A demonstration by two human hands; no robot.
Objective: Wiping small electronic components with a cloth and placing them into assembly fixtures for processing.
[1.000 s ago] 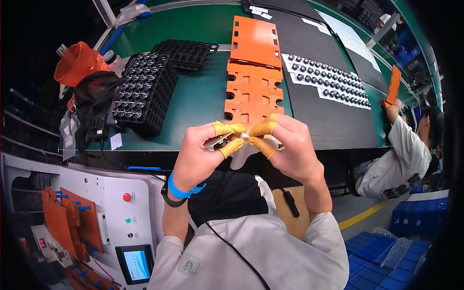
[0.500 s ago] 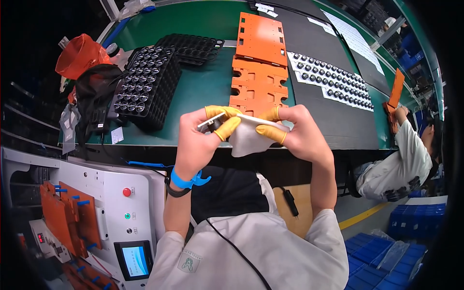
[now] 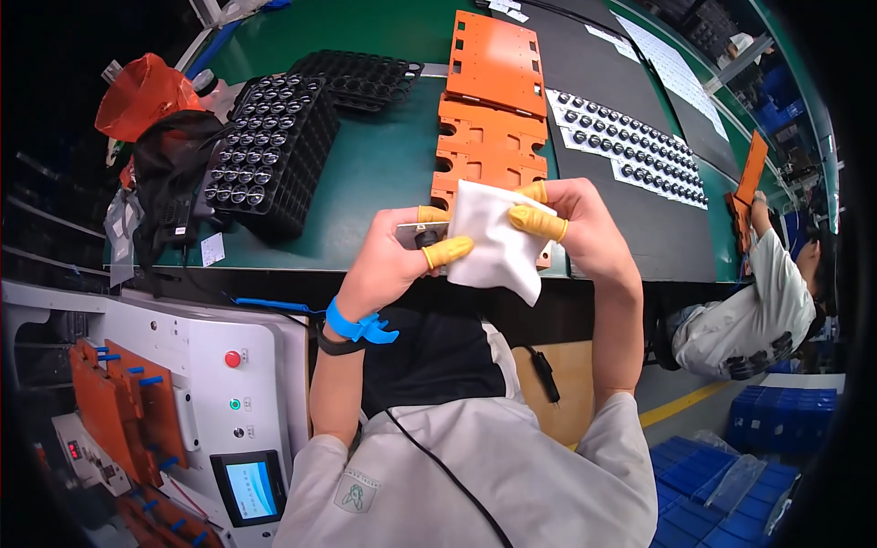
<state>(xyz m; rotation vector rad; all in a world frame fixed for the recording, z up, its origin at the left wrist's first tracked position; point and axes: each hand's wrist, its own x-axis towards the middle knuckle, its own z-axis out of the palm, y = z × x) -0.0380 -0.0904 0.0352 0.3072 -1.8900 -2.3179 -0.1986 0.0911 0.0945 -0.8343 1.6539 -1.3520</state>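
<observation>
My left hand [image 3: 395, 260] wears yellow finger cots and a blue wrist strap, and pinches a small dark and silver part [image 3: 422, 237] between thumb and fingers. My right hand [image 3: 575, 224], also in yellow finger cots, holds a white cloth [image 3: 493, 239] spread against that part. The cloth hides most of the part. Both hands hover over the near edge of the green bench [image 3: 375, 173], just in front of an orange plate [image 3: 484, 151].
A stack of black trays [image 3: 269, 151] filled with small round parts stands left, with empty black trays [image 3: 365, 78] behind. A white sheet of round parts [image 3: 630, 142] lies on a dark belt, right. Another person [image 3: 758, 301] sits at right. A machine panel with a red button [image 3: 233, 359] is lower left.
The white cloth, first bunched between the fingertips, has been opened out and now covers the part. Both hands stayed close together above the bench edge.
</observation>
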